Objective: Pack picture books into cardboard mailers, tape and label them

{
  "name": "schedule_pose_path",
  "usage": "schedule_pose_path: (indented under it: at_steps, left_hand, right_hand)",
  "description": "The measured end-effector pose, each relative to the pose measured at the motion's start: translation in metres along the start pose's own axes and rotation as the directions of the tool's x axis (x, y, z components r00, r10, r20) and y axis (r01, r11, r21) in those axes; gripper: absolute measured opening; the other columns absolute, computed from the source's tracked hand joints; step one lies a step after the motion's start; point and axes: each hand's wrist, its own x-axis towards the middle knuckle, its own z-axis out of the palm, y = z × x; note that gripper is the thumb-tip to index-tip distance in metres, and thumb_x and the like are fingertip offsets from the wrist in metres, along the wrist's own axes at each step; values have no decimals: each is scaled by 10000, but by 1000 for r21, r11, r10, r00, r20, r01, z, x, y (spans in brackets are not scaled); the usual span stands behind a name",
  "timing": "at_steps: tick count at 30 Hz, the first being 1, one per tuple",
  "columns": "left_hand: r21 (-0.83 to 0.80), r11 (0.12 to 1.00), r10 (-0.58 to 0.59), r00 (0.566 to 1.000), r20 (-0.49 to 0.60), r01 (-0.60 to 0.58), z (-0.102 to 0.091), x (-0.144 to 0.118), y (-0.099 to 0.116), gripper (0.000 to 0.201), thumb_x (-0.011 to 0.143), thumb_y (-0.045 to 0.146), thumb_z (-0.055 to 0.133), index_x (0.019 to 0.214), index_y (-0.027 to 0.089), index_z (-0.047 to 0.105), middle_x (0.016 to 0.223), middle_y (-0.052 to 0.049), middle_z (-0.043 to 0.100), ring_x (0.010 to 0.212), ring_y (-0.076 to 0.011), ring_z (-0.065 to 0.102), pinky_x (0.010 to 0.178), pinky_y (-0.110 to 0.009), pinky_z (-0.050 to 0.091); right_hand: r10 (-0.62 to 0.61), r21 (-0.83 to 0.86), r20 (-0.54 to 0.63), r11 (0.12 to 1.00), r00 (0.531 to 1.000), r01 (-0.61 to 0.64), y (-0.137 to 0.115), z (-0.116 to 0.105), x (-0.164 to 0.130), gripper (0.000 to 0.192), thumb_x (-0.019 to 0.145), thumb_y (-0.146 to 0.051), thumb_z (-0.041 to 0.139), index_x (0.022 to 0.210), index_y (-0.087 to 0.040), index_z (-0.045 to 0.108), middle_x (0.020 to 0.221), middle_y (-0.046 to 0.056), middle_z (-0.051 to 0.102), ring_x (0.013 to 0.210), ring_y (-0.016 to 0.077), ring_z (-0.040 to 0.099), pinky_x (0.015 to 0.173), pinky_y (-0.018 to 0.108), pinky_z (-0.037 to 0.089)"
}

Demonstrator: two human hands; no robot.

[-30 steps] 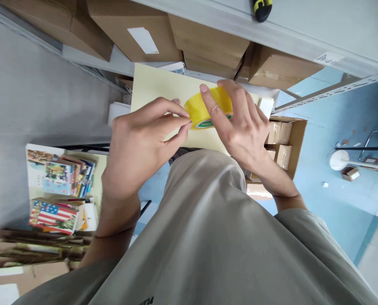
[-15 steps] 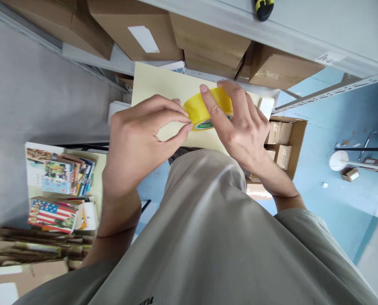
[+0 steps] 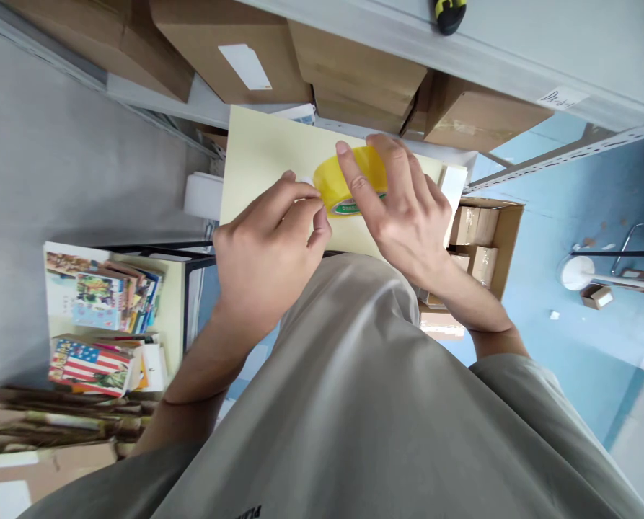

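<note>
Two hands (image 3: 343, 216) grip tape roll (image 3: 343, 189); small cartons (image 3: 476, 225) fill open box (image 3: 508, 238).

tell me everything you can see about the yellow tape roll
The yellow roll of glossy plastic tape has a core face ringed with a green-and-white printed label. It is held on edge in front of a pale cream sheet, label face turned toward the camera. The right hand wraps over it from the right, fingers across its top. The left hand pinches at its left edge with thumb and forefinger.
</note>
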Motion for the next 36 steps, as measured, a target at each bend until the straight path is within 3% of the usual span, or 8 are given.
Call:
schedule_pose_path:
  at_steps: [6, 12, 16, 20, 24, 28, 31, 36]
  left_hand:
    - [7, 1000, -6, 998, -70, 7, 16, -2, -6, 267, 1027, 234, 700, 1230, 402, 736, 1268, 1, 840, 1415, -357, 742, 946, -546, 702]
    - [-8, 1000, 9, 995, -96, -10, 12, 4, -7, 326, 995, 201, 705, 1227, 426, 746, 1243, 22, 833, 1333, -339, 777, 1034, -581, 701]
    - [32, 999, 23, 989, -145, -18, 10, 8, -1, 346, 1001, 203, 698, 1248, 441, 745, 1160, 31, 832, 1178, -287, 815, 1114, -575, 697]
    - [-12, 1000, -29, 986, -166, 28, 12, 8, -2, 343, 991, 232, 717, 1259, 442, 758, 1169, 31, 831, 1203, -300, 805, 1130, -585, 684]
    - [-101, 994, -47, 990, -135, 34, 8, 5, -7, 325, 1000, 256, 729, 1266, 438, 766, 1243, 31, 822, 1242, -312, 795, 1139, -612, 658]
    - [-131, 991, 26, 997, -69, -35, 1, 3, -11, 281, 1047, 365, 747, 1324, 411, 732, 1313, 23, 799, 1313, -316, 758, 1205, -676, 614]
    - [-132, 989, 59, 997, -57, -66, -1, 4, -12, 329, 1053, 474, 775, 1364, 390, 705, 1338, 33, 783, 1359, -319, 727, 1224, -717, 594]
    - [-100, 994, 32, 999, -11, -33, -6, 8, -8, 290, 1083, 538, 721, 1354, 437, 698, 1322, 16, 802, 1315, -304, 756, 1137, -616, 652]
  right_hand:
    - [-15, -50, -51, 999, 999, 13, 2, 6, 4, 517, 1207, -287, 480, 1715, -340, 559, 1593, 132, 707, 1540, 282, 631, 1054, 382, 608]
    - [4, 21, -22, 1000, 1000, -4, 1, 3, 5, 581, 1180, -526, 548, 1716, -301, 560, 1445, 172, 763, 1449, 331, 686, 1057, 437, 612]
    - [34, 41, -32, 999, 999, -32, 1, 4, 2, 602, 1168, -566, 550, 1717, -320, 562, 1448, 176, 756, 1407, 340, 713, 1041, 445, 617]
    - [47, 53, -64, 998, 997, -44, 2, 9, -1, 607, 1166, -579, 557, 1716, -322, 569, 1428, 174, 765, 1378, 344, 738, 1025, 440, 632]
    - [45, 39, -101, 998, 994, -41, 3, 12, -5, 571, 1191, -506, 538, 1738, -342, 540, 1490, 161, 744, 1401, 330, 736, 1030, 415, 633]
    - [52, 11, -177, 999, 983, -51, 4, 13, -8, 530, 1207, -309, 494, 1727, -403, 547, 1587, 120, 709, 1429, 282, 726, 1022, 353, 625]
    - [60, 27, -163, 998, 985, -56, 4, 14, -8, 534, 1199, -322, 532, 1729, -387, 553, 1562, 131, 726, 1404, 303, 743, 1039, 388, 637]
    - [48, 29, -193, 999, 980, -43, 6, 14, -7, 537, 1193, -299, 559, 1720, -395, 565, 1593, 127, 707, 1417, 305, 730, 1040, 391, 633]
